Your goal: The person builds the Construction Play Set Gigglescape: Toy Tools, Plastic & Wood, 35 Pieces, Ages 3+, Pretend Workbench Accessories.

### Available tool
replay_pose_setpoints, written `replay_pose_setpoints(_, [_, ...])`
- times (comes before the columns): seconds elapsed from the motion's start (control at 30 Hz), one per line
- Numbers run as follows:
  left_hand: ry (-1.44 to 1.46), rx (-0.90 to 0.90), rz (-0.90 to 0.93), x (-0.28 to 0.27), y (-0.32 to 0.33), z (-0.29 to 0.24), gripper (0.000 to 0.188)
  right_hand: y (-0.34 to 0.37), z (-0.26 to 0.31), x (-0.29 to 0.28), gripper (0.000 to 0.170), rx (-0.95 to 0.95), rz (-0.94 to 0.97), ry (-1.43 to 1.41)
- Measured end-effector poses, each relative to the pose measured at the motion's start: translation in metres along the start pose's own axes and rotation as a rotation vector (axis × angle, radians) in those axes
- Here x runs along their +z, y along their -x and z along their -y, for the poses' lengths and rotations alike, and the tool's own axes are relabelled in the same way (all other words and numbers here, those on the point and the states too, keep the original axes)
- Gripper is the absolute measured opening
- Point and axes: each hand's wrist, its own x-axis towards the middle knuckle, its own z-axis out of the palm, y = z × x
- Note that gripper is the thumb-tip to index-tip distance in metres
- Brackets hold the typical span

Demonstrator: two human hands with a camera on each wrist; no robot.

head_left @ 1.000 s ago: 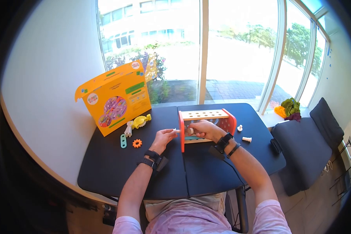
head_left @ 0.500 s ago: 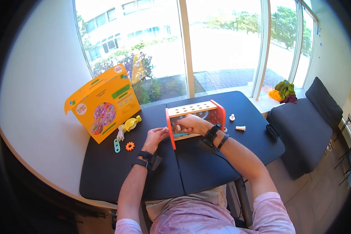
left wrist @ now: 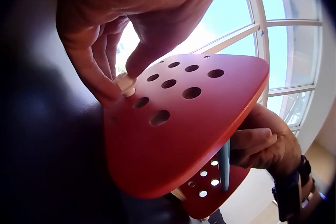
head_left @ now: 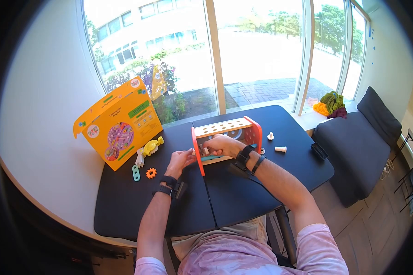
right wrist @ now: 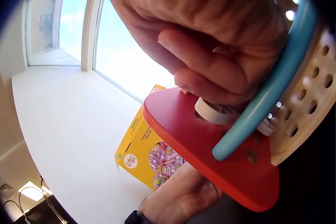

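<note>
On the table stands a toy workbench (head_left: pixel 225 127) with a pale holed top and red side panels. My left hand (head_left: pixel 181 162) is at the outer face of its left red panel (left wrist: pixel 168 145). Thumb and finger pinch the cream head of a toy bolt (left wrist: pixel 125 83), close against the panel beside several holes. My right hand (head_left: pixel 226 145) reaches inside the workbench. In the right wrist view its fingers hold a white ring-shaped nut (right wrist: pixel 211 112) right at the panel's inner face. A curved blue bar (right wrist: pixel 273 85) runs beside these fingers.
Left of the workbench lie a turquoise holed strip (head_left: pixel 136 173), an orange gear (head_left: pixel 151 173) and a yellow toy piece (head_left: pixel 152 146). A yellow box (head_left: pixel 119 123) stands behind them. Two cream bolts (head_left: pixel 280 149) are at right. A grey seat (head_left: pixel 353 151) adjoins the table.
The bolt has gone further into the red panel, its shank no longer showing outside. My left hand has come closer to the panel; the right hand stays inside. The head view has shifted.
</note>
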Motion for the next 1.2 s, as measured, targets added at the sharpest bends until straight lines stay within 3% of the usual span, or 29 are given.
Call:
replay_pose_setpoints(0.2, [0.034,-0.008,0.005,-0.004,-0.01,0.007,0.026,-0.01,-0.006,-0.002,0.023,-0.004,0.017,0.012])
replay_pose_setpoints(0.3, [0.006,0.127,0.12,-0.003,-0.001,0.001,0.029,-0.011,-0.009,-0.003,0.022,-0.022,0.04,-0.053])
replay_pose_setpoints(0.5, [0.167,0.128,-0.082,0.002,0.008,-0.02,0.025,0.001,0.001,0.0,0.02,-0.006,0.019,-0.048])
replay_pose_setpoints(0.6, [0.001,0.147,-0.227,0.006,0.003,-0.013,0.024,0.002,0.001,0.001,0.021,-0.002,0.016,-0.057])
replay_pose_setpoints(0.7, [-0.194,-0.06,-0.123,0.006,0.003,-0.014,0.025,0.007,0.004,0.001,0.022,-0.009,0.037,-0.062])
replay_pose_setpoints(0.8, [-0.098,0.202,0.043,0.0,-0.009,0.005,0.022,0.001,0.001,0.0,0.023,-0.019,0.03,-0.057])
replay_pose_setpoints(0.9, [0.026,0.243,-0.022,0.005,-0.01,0.002,0.027,0.0,-0.001,-0.002,0.024,-0.026,0.029,-0.055])
replay_pose_setpoints(1.0, [-0.09,0.037,0.003,-0.003,-0.018,0.001,0.035,0.003,0.001,-0.001,0.024,-0.02,0.03,-0.036])
replay_pose_setpoints(1.1, [-0.041,0.213,-0.009,0.004,-0.009,0.001,0.043,0.016,0.009,0.001,0.024,-0.025,0.021,-0.022])
replay_pose_setpoints(1.2, [-0.058,0.172,-0.108,0.011,0.0,-0.012,0.047,0.011,0.006,-0.001,0.024,-0.015,0.024,-0.015])
